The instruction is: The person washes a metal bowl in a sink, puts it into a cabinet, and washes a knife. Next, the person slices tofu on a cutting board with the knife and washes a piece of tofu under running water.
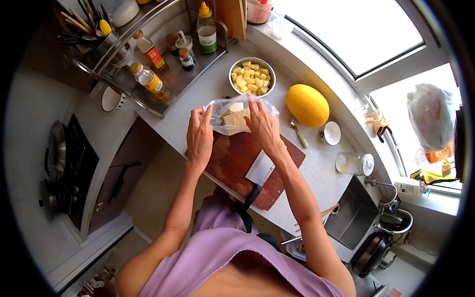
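A clear plastic bag (228, 129) with pale, tofu-like blocks (237, 117) inside lies at the far edge of a reddish-brown cutting board (225, 158). My left hand (200, 136) pinches the bag's left edge. At the bag's right side, my right hand (262, 123) has its fingers closed on the plastic. A cleaver (260, 167) rests flat on the board beside my right forearm, its dark handle toward me. Just beyond the bag stands a metal bowl (233, 74) of pale yellow cubes (251, 78).
Right of the bag are a yellow melon (307, 105), a spoon (299, 132), a small cup (330, 133) and a glass jar (350, 163). A sink (352, 213) is at the right, a bottle rack (163, 111) at the back left, and a stove (79, 168) at the left.
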`<state>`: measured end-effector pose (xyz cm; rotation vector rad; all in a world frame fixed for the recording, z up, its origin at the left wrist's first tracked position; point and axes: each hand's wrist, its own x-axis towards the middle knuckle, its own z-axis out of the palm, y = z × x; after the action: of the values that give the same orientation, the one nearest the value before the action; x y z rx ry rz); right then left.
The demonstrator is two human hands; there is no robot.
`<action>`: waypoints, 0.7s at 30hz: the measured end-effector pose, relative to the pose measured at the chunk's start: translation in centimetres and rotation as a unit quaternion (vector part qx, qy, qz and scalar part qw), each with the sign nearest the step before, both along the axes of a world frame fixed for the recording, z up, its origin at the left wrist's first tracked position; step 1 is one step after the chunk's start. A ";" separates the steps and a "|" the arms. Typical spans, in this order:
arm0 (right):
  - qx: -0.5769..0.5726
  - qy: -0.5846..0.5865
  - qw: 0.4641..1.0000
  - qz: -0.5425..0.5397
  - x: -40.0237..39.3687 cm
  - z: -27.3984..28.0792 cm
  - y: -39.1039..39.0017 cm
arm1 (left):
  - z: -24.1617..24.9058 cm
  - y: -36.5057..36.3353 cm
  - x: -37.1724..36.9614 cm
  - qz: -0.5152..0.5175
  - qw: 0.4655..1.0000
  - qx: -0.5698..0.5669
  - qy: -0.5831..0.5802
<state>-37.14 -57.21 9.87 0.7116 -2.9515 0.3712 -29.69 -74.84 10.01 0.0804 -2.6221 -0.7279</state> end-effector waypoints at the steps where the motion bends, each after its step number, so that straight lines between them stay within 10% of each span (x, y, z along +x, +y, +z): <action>1: -0.024 0.033 0.999 0.000 -0.1 -0.4 -0.3 | 0.9 0.2 0.1 0.012 1.000 -0.001 -0.023; 21: -0.063 -0.124 0.990 -0.028 -4.3 -6.7 -7.4 | 0.5 1.0 0.3 0.056 0.994 0.031 -0.091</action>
<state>-41.42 -64.64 3.22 0.6059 -3.1327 0.6818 -29.42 -73.84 10.48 0.3247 -2.7399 -0.7961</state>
